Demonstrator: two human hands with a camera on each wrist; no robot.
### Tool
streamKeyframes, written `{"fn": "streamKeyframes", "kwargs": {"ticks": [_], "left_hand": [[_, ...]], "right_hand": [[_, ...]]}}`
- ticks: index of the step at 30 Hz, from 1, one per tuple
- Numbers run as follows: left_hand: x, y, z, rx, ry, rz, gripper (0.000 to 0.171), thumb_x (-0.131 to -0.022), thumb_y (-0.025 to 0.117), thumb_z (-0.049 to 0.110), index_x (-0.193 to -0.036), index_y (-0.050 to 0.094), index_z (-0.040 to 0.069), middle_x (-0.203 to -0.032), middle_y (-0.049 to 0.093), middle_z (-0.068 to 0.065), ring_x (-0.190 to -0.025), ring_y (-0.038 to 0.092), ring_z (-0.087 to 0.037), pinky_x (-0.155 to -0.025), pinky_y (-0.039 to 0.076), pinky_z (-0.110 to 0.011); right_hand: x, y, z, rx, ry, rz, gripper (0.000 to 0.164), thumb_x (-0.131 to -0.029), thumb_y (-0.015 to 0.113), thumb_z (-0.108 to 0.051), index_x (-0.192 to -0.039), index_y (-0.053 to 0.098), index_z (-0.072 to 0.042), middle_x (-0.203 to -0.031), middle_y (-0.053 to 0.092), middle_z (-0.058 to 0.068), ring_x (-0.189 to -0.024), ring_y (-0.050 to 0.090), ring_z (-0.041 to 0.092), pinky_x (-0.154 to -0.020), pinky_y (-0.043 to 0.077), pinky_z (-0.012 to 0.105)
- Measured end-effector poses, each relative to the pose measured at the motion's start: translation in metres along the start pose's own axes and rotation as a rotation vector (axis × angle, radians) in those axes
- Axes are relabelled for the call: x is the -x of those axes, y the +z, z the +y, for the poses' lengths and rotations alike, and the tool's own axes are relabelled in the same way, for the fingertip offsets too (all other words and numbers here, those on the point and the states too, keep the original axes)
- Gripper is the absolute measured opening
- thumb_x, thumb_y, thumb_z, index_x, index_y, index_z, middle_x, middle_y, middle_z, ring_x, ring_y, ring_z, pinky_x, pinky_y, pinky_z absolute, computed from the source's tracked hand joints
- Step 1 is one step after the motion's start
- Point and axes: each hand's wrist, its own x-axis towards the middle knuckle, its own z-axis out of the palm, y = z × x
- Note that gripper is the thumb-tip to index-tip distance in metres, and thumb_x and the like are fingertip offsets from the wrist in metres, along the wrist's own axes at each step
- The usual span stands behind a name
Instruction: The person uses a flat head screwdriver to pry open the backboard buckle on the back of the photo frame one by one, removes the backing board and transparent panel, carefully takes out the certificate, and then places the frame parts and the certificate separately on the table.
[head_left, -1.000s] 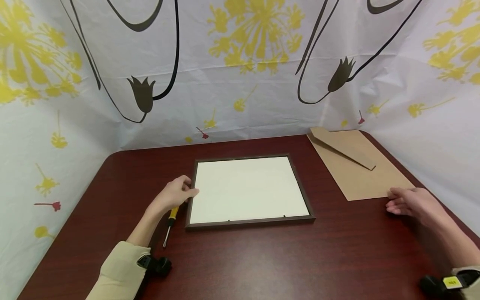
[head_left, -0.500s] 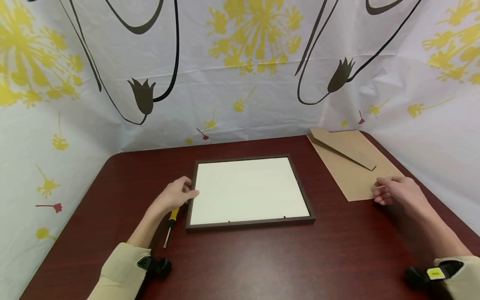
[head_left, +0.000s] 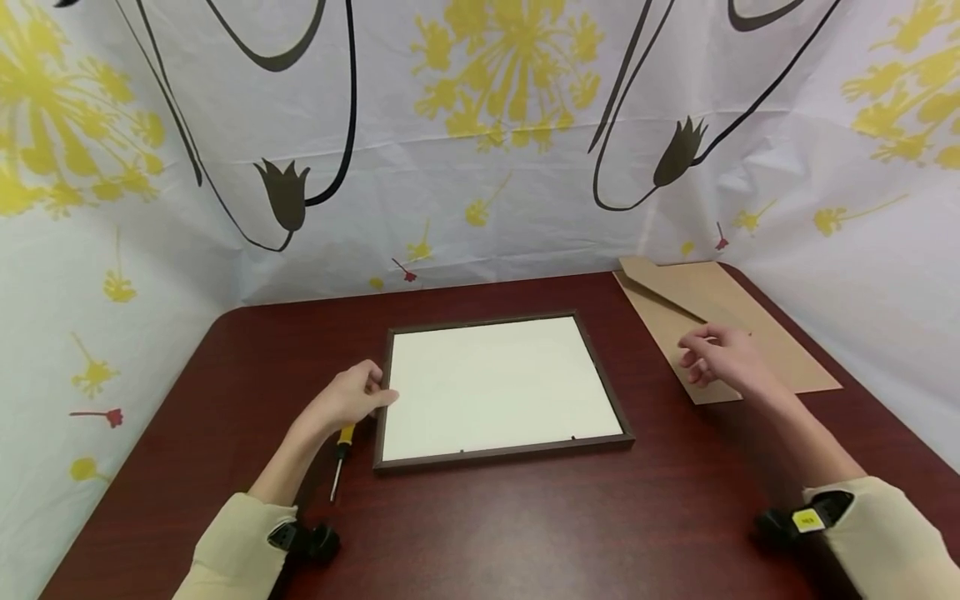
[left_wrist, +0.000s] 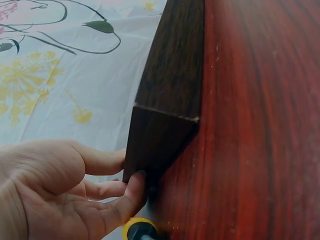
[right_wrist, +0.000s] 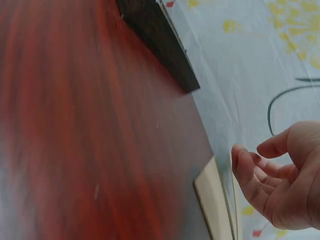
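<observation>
A dark wooden picture frame (head_left: 517,454) lies on the table, a white backing panel (head_left: 495,383) filling it and small dark tabs along its inner edge. My left hand (head_left: 347,398) grips the frame's left side, thumb over the rim and fingers against the outer side. Up close in the left wrist view, the frame's corner (left_wrist: 167,115) stands right beside the fingertips. My right hand (head_left: 720,358) holds nothing; its fingers are loosely bent above the brown backing board (head_left: 795,358). In the right wrist view, the thumb and fingers are apart.
A screwdriver (head_left: 344,446) with a yellow and black handle lies left of the frame, beneath the left wrist. On the brown board stands a folded flap (head_left: 660,287). White patterned cloth (head_left: 480,167) encloses the back and sides of the dark red table (head_left: 480,533).
My right hand has moved left from the board's right front corner to over its left part. The frame's near left corner has shifted slightly toward me. My left hand keeps its grip.
</observation>
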Motion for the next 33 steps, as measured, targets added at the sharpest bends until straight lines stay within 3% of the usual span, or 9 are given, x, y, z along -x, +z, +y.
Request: {"fn": "streamKeyframes", "kwargs": {"ticks": [5,8,14,22,27,29,31,33], "left_hand": [[0.001,0.001,0.000,0.009,-0.008,-0.019,0.034,-0.099,0.065,0.016,-0.118,0.048,-0.007,-0.099,0.056,-0.016,-0.077,0.057,-0.025,-0.062,0.041,-0.034],[0.001,0.000,0.001,0.009,0.006,-0.019,0.041,-0.098,0.067,0.016,-0.123,0.047,-0.010,-0.100,0.057,-0.017,-0.078,0.060,-0.025,-0.062,0.043,-0.034],[-0.005,0.000,0.001,0.001,0.005,0.030,0.056,-0.098,0.066,0.016,-0.139,0.040,-0.011,-0.106,0.058,-0.018,-0.081,0.062,-0.024,-0.066,0.047,-0.035],[-0.012,0.001,0.008,-0.047,0.073,0.122,0.054,-0.098,0.064,0.012,-0.144,0.043,-0.007,-0.119,0.052,-0.026,-0.099,0.055,-0.034,-0.078,0.049,-0.045],[-0.018,0.000,0.009,-0.064,0.095,0.091,0.053,-0.099,0.063,0.013,-0.145,0.045,-0.007,-0.109,0.049,-0.025,-0.078,0.044,-0.029,-0.072,0.042,-0.042],[-0.021,0.000,0.009,-0.056,0.086,0.070,0.056,-0.100,0.062,0.014,-0.148,0.042,-0.007,-0.120,0.048,-0.030,-0.086,0.050,-0.035,-0.078,0.044,-0.045],[-0.023,0.001,0.008,-0.059,0.079,0.048,0.059,-0.101,0.061,0.016,-0.151,0.038,-0.006,-0.137,0.041,-0.036,-0.111,0.052,-0.045,-0.092,0.045,-0.052],[-0.025,0.000,0.006,-0.061,0.069,0.028,0.062,-0.102,0.061,0.018,-0.154,0.035,-0.004,-0.153,0.027,-0.036,-0.139,0.032,-0.049,-0.107,0.037,-0.059]], "right_hand": [[-0.008,0.013,-0.012,0.003,-0.043,-0.025,0.040,-0.107,0.048,-0.020,-0.124,0.048,0.016,-0.089,0.066,0.019,-0.065,0.068,0.018,-0.062,0.059,0.036],[-0.012,0.020,-0.016,0.014,-0.067,-0.049,0.038,-0.107,0.049,-0.021,-0.124,0.048,0.013,-0.091,0.065,0.021,-0.067,0.068,0.021,-0.062,0.059,0.036],[-0.021,0.037,-0.024,0.035,-0.123,-0.113,0.035,-0.107,0.051,-0.018,-0.129,0.049,0.009,-0.100,0.062,0.027,-0.071,0.066,0.026,-0.064,0.057,0.035],[-0.040,0.063,-0.033,0.072,-0.205,-0.183,0.036,-0.104,0.056,-0.012,-0.136,0.052,0.002,-0.099,0.063,0.025,-0.072,0.064,0.028,-0.063,0.057,0.036],[-0.051,0.077,-0.039,0.154,-0.200,-0.210,0.040,-0.104,0.059,-0.018,-0.141,0.052,-0.005,-0.096,0.063,0.018,-0.072,0.061,0.026,-0.065,0.055,0.037],[-0.055,0.083,-0.040,0.205,-0.197,-0.204,0.042,-0.103,0.061,-0.021,-0.142,0.053,-0.008,-0.099,0.063,0.017,-0.075,0.061,0.023,-0.065,0.055,0.037],[-0.057,0.087,-0.040,0.259,-0.202,-0.195,0.045,-0.102,0.063,-0.024,-0.143,0.053,-0.009,-0.100,0.063,0.015,-0.073,0.060,0.021,-0.065,0.053,0.036],[-0.060,0.090,-0.040,0.301,-0.212,-0.194,0.049,-0.101,0.064,-0.026,-0.145,0.051,-0.008,-0.095,0.058,0.013,-0.068,0.055,0.019,-0.063,0.049,0.035]]}}
